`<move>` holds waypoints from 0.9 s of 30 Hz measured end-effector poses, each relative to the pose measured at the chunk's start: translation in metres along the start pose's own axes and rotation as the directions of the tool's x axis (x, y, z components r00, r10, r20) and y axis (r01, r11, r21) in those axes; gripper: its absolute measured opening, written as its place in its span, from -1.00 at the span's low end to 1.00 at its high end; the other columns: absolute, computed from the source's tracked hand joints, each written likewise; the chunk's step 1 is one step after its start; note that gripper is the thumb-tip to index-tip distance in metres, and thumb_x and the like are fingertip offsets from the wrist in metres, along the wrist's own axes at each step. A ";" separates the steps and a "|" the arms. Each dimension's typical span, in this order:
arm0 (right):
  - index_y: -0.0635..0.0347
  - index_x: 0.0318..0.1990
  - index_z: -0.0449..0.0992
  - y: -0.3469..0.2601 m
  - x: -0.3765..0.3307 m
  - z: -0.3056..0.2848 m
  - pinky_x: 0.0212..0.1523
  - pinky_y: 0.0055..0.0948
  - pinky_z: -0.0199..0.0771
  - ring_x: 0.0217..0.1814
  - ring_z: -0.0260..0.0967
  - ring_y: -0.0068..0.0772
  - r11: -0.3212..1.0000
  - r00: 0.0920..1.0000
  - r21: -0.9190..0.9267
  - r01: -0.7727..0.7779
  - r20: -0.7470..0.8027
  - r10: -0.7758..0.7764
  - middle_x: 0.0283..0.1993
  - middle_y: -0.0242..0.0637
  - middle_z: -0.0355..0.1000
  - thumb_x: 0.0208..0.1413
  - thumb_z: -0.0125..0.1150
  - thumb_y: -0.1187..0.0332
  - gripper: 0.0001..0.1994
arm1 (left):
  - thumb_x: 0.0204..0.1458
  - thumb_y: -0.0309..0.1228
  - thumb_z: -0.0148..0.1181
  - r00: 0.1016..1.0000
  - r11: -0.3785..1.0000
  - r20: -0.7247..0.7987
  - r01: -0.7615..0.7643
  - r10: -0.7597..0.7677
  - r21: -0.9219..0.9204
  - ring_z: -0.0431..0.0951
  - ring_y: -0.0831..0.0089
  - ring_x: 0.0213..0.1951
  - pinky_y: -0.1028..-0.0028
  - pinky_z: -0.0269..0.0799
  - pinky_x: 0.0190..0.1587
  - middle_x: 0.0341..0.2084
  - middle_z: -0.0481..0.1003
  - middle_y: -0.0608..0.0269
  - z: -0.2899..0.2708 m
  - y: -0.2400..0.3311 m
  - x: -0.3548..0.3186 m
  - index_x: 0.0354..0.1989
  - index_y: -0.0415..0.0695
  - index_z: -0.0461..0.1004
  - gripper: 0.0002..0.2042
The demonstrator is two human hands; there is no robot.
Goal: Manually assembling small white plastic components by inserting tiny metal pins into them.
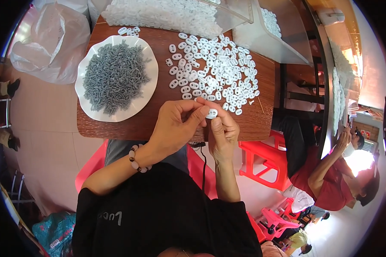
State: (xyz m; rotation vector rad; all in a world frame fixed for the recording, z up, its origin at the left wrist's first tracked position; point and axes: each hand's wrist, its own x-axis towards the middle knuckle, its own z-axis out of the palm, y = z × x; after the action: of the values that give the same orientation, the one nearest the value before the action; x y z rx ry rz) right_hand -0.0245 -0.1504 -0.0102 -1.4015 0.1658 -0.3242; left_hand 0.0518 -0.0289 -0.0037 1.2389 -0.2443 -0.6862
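Just over the table's near edge, my left hand [175, 124] and my right hand [223, 128] meet at the fingertips around one small white oval plastic piece with two holes [211, 114]. Both hands are closed in a pinch on it, thumbs toward me. Whether a smaller part sits between the left fingertips cannot be made out. Beyond my fingers lies a loose spread of similar white two-hole pieces [220, 64]. To the left stands a white scalloped plate [82, 92], heaped with small grey parts that look like springs [115, 77].
The brown wooden table [167, 94] carries a clear bin of white pieces [158, 17] at the back and another clear container [283, 47] at the right. A plastic bag [51, 47] is at left. Red stools [265, 165] and a co-worker in red [330, 180] are at right.
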 end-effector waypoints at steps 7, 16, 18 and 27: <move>0.49 0.08 0.34 -0.003 -0.002 -0.004 0.21 -0.25 0.21 0.15 0.31 -0.14 0.996 0.998 0.075 -0.052 -0.016 0.053 0.09 0.16 0.34 0.27 -0.03 0.28 -0.60 | 0.14 -0.36 0.13 0.999 0.999 0.012 -0.031 0.030 0.037 0.25 0.80 -0.60 0.66 0.16 -0.60 -0.66 0.43 0.47 0.005 0.002 -0.004 -0.46 -0.27 0.52 -0.77; 0.45 0.10 0.34 0.005 0.009 -0.010 0.11 -0.36 0.34 0.07 0.38 -0.29 0.997 0.987 0.079 -0.001 -0.157 0.013 0.03 0.06 0.41 0.25 0.03 0.28 -0.60 | 0.16 -0.37 0.11 0.998 0.997 0.051 -0.036 0.040 -0.063 0.40 0.73 -0.48 0.69 0.33 -0.39 -0.54 0.53 0.35 0.013 -0.017 0.012 -0.24 -0.28 0.55 -0.79; 0.45 0.09 0.34 0.001 0.012 -0.013 0.10 -0.37 0.35 0.04 0.39 -0.32 1.000 0.983 0.007 0.024 -0.180 -0.022 0.00 0.03 0.43 0.24 0.05 0.30 -0.61 | 0.16 -0.39 0.10 0.994 0.981 -0.040 -0.108 0.103 -0.161 0.41 0.73 -0.48 0.69 0.34 -0.39 -0.52 0.54 0.34 0.021 -0.019 0.017 -0.22 -0.27 0.55 -0.80; 0.43 -0.07 0.49 -0.011 0.015 -0.028 0.00 -0.48 0.41 -0.10 0.45 -0.42 0.986 0.966 -0.159 0.044 -0.246 -0.083 -0.10 -0.07 0.49 0.20 0.09 0.41 -0.75 | 0.11 -0.42 0.13 0.985 0.993 0.138 -0.096 0.106 -0.073 0.43 0.72 -0.50 0.68 0.35 -0.43 -0.56 0.55 0.32 0.022 -0.014 0.033 -0.34 -0.31 0.58 -0.81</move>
State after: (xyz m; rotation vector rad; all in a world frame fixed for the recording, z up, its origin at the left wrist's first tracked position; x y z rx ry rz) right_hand -0.0204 -0.1828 -0.0025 -1.5158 0.3615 -0.5533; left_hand 0.0612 -0.0678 -0.0158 1.1085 -0.3965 -0.6896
